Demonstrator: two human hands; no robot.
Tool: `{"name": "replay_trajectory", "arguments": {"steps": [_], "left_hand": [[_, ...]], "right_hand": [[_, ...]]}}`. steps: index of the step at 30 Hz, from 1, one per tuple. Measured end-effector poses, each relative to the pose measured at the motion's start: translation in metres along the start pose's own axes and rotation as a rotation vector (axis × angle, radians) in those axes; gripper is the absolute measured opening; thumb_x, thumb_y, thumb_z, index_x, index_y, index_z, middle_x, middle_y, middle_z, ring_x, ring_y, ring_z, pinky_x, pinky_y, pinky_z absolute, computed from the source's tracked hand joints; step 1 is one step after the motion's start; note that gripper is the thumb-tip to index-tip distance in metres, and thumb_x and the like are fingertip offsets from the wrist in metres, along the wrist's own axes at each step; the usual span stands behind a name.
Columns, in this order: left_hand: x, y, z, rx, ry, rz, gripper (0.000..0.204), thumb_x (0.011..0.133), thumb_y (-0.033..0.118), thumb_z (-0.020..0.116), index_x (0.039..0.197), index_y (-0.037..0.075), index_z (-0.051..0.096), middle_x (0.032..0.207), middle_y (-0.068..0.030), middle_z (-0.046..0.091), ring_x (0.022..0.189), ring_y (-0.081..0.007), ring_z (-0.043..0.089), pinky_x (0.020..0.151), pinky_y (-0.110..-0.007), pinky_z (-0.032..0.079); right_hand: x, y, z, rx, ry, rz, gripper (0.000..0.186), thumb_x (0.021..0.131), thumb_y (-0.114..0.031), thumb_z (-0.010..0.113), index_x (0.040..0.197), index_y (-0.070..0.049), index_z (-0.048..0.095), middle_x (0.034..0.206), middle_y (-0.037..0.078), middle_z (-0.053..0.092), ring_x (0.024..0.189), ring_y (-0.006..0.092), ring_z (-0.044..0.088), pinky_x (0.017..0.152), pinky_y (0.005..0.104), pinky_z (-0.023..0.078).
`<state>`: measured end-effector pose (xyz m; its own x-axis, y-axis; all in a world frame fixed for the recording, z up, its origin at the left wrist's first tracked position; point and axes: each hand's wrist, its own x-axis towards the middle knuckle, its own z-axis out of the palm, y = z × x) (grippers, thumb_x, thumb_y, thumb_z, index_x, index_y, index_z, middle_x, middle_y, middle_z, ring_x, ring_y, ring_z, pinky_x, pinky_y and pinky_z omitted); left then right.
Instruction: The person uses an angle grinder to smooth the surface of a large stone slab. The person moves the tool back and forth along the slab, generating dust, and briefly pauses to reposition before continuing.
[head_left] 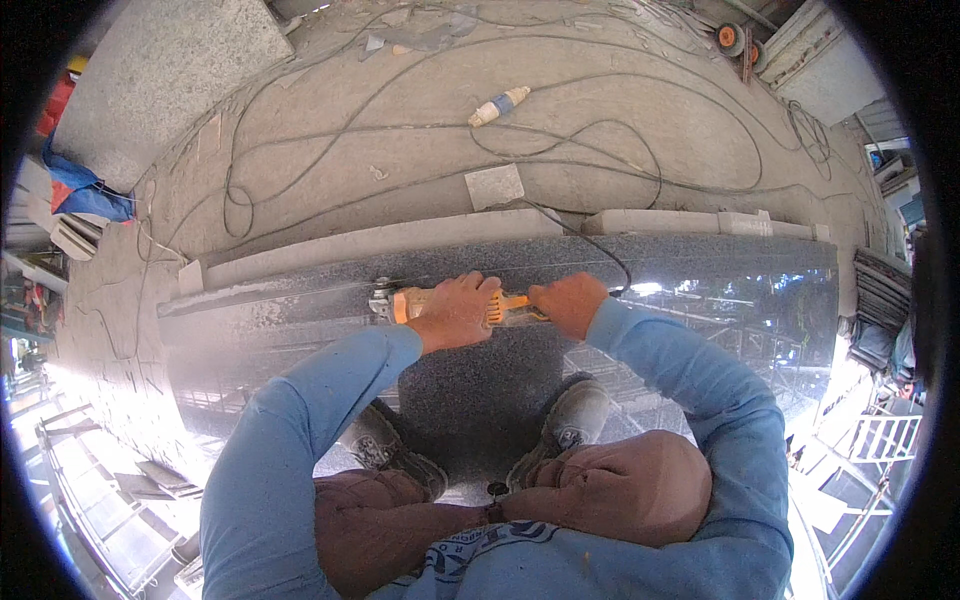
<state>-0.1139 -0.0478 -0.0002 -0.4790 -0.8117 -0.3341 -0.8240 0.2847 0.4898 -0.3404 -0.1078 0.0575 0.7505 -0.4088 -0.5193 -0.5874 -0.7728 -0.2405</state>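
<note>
A yellow angle grinder [411, 306] lies horizontally on a dark speckled, polished stone slab [470, 368], its metal head [382, 298] at the left, near a thin pale line along the slab's far part. My left hand [458, 312] is closed over the grinder's body, and my right hand [568, 305] grips its rear end. A black cable [626, 268] runs from behind the grinder over the slab's far edge to the floor.
Pale stone strips [660, 220] lie along the slab's far side. Cables snake over the dusty floor beyond, around a connector [500, 106] and a square offcut [494, 185]. Larger slabs [180, 70], a blue tarp [85, 190] and wheels [730, 38] stand at the edges. My shoes [580, 415] are below my arms.
</note>
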Motion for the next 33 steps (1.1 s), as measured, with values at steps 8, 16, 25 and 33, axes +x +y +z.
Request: {"name": "replay_trajectory", "arguments": {"steps": [8, 16, 25, 33], "left_hand": [[0.004, 0.013, -0.002, -0.037, 0.082, 0.066, 0.069, 0.070, 0.027, 0.078, 0.130, 0.006, 0.052, 0.110, -0.0173, 0.058, 0.105, -0.0363, 0.062, 0.090, -0.047, 0.052], [0.021, 0.047, -0.009, -0.076, 0.080, 0.098, 0.069, 0.071, 0.026, 0.078, 0.130, 0.005, 0.051, 0.110, -0.0171, 0.058, 0.104, -0.0365, 0.062, 0.089, -0.047, 0.052], [0.023, 0.045, -0.008, -0.055, 0.055, 0.075, 0.071, 0.071, 0.027, 0.079, 0.132, 0.004, 0.051, 0.112, -0.0171, 0.057, 0.106, -0.0359, 0.062, 0.091, -0.047, 0.051], [0.012, 0.026, -0.002, -0.030, 0.009, 0.042, 0.071, 0.071, 0.026, 0.078, 0.132, 0.003, 0.051, 0.112, -0.0177, 0.058, 0.107, -0.0360, 0.061, 0.092, -0.047, 0.051]], "right_hand": [[-0.019, 0.001, -0.013, 0.024, -0.033, 0.070, 0.025, 0.086, -0.015, 0.065, 0.109, -0.006, 0.062, 0.084, 0.015, 0.072, 0.077, 0.0342, 0.073, 0.068, 0.0468, 0.058], [-0.053, 0.020, -0.021, -0.032, -0.034, 0.062, 0.032, 0.082, -0.010, 0.067, 0.112, -0.006, 0.060, 0.080, 0.016, 0.071, 0.075, 0.0343, 0.072, 0.064, 0.0475, 0.056], [-0.047, 0.026, -0.008, -0.039, -0.008, 0.053, 0.020, 0.087, -0.015, 0.064, 0.106, -0.008, 0.062, 0.079, 0.014, 0.072, 0.075, 0.0337, 0.073, 0.064, 0.0464, 0.058], [-0.026, 0.013, 0.001, -0.010, -0.003, 0.053, 0.016, 0.090, -0.015, 0.061, 0.105, -0.008, 0.061, 0.078, 0.014, 0.072, 0.074, 0.0328, 0.073, 0.061, 0.0457, 0.057]]}}
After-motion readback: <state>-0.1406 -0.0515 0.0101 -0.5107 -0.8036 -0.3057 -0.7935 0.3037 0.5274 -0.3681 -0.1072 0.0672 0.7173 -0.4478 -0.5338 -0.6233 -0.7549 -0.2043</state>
